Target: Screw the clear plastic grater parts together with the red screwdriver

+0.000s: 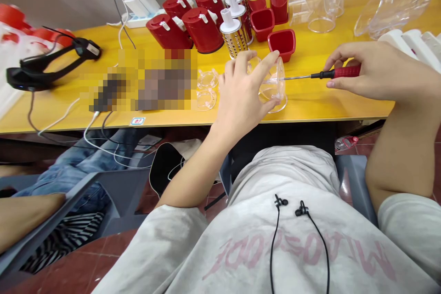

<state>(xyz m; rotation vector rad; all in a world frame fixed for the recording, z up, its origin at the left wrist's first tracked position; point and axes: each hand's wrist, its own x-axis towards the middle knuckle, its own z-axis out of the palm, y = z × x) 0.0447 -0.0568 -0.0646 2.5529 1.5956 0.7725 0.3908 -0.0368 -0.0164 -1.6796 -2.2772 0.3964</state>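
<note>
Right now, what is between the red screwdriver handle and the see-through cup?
The screwdriver's thin metal shaft runs from the red handle to the clear plastic cup, as the head view shows.

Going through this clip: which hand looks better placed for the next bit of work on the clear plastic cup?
Right, probably. The right hand grips a red-handled screwdriver whose shaft reaches the clear plastic cup. The left hand holds no tool; its fingers are wrapped around the cup, holding it.

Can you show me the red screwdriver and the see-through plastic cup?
Red-handled metal screwdriver [347,71]: head view, on the red handle.
Clear plastic cup-shaped piece [274,83]: head view, on its side wall.
</note>
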